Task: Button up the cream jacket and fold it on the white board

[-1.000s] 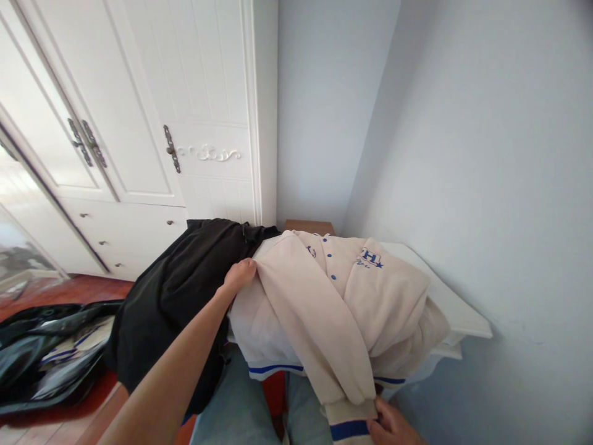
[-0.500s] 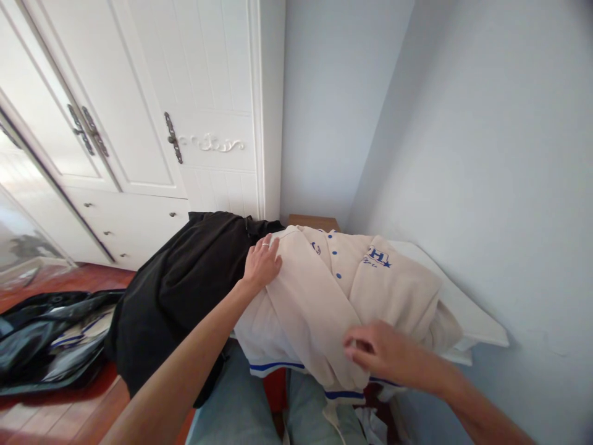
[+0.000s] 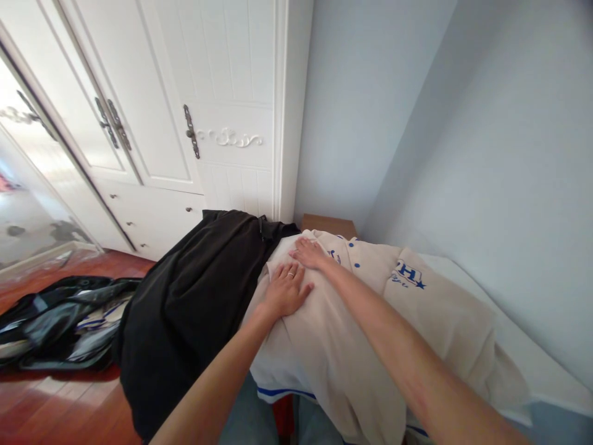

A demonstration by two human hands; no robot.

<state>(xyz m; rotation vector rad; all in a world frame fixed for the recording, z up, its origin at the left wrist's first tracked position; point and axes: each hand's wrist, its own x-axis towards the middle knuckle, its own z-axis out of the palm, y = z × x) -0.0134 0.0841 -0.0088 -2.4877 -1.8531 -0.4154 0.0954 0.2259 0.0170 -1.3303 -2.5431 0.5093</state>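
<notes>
A cream jacket with blue buttons, blue lettering and blue-striped hems lies spread out before me, its lower edge hanging over the front. My left hand, a ring on one finger, rests flat on its left part with fingers stretched out. Just beyond it, my right hand also lies flat on the cloth near the collar, fingers extended. Both palms press on the fabric without gripping it. Directly left of the jacket is a black garment or cloth, draped down toward the floor.
A white surface shows under the jacket at right, against the pale wall. Behind stands a white wardrobe, with a brown box beside it. An open suitcase holding clothes lies on the reddish wooden floor.
My right hand has moved from the jacket's lower front up to the left, beside my left hand, and now lies flat. My left hand stays on the jacket's left part. The view has shifted slightly left.
</notes>
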